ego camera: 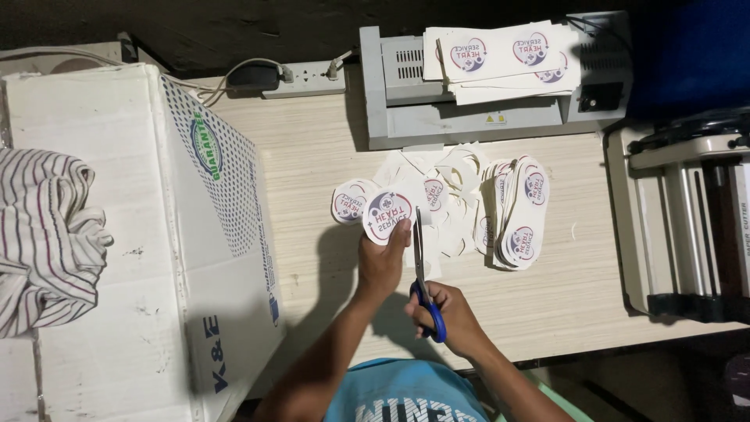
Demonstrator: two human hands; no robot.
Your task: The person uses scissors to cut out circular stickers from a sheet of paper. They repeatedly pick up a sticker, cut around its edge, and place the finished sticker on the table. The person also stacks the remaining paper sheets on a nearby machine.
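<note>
Blue-handled scissors (426,273): one, right hand (451,316) | round sticker (387,215): one, left hand (381,262)

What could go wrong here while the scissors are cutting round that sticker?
The left hand pinches the round sticker right beside the scissors blades, so a thumb could get nicked. The right hand cuts close to the printed edge; a slip might clip the design. Scraps lie mixed with the cut pile, so finished pieces could get lost.
</note>
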